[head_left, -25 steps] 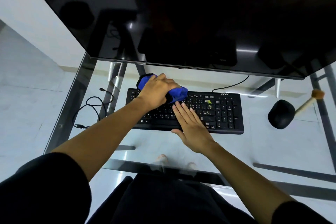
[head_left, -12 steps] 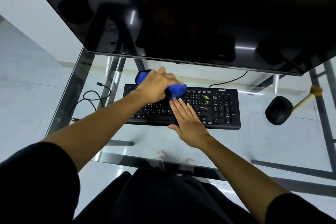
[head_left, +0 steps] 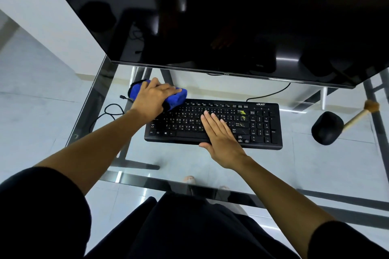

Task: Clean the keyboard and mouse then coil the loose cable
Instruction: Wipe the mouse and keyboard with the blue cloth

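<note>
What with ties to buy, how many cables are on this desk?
2: a loose cable left of the keyboard, a second cable behind it, under the monitor; more may be hidden.

Keyboard [head_left: 212, 124]: black, full-size, flat on glass surface [head_left: 179, 160].
Cloth [head_left: 177, 96]: blue, bunched, at keyboard's far-left corner.
Cable [head_left: 113, 104]: black, thin, loose loops, left of keyboard.

A glass desk in a bright room
The see-through desk [head_left: 305, 166] has dark metal legs [head_left: 136, 165]. A pale, shiny tile floor [head_left: 31, 115] shows below, with a white wall [head_left: 42, 17] at the left.
</note>
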`<state>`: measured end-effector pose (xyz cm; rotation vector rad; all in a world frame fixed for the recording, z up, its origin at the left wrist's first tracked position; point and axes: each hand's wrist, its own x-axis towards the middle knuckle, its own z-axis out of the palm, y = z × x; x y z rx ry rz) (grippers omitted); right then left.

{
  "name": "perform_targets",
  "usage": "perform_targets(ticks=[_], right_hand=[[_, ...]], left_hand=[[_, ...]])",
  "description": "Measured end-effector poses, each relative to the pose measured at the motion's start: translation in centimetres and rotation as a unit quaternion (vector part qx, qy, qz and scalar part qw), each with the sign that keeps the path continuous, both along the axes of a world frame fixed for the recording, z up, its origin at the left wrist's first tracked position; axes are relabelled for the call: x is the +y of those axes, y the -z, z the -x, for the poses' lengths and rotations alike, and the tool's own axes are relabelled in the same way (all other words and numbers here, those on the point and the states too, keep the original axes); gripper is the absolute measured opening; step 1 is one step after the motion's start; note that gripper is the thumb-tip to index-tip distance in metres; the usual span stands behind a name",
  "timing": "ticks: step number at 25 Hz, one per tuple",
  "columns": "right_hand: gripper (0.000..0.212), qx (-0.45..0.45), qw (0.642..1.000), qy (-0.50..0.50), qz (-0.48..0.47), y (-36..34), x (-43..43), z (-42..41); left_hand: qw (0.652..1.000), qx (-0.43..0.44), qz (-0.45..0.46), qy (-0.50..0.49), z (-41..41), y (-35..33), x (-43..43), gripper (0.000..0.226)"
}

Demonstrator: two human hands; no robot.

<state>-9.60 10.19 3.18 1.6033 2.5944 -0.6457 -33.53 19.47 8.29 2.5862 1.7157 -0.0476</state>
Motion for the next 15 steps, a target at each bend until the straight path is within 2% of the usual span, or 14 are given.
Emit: perform_targets(ticks=[3, 7, 11, 15], right_hand=[[0.073, 0.002, 1.0, 0.0, 0.002, 0.0, -0.1, 0.1], [0.073, -0.002, 1.0, -0.009, 0.003, -0.2, 0.0, 0.1], [0.072, -0.008, 1.0, -0.013, -0.004, -0.2, 0.0, 0.0], [0.072, -0.018, 1.0, -0.013, -0.006, -0.3, 0.0, 0.0]], left_hand=[[0.999, 0.004, -0.02, -0.039, 2.0, 0.4, -0.8, 0.076], [0.996, -0.044, -0.015, -0.079, 0.4, 0.9, -1.4, 0.075], [0.998, -0.054, -0.005, -0.045, -3.0, 0.8, -1.1, 0.067], [0.993, -0.108, 0.044, 0.027, -9.5, 0.7, -0.6, 0.062]])
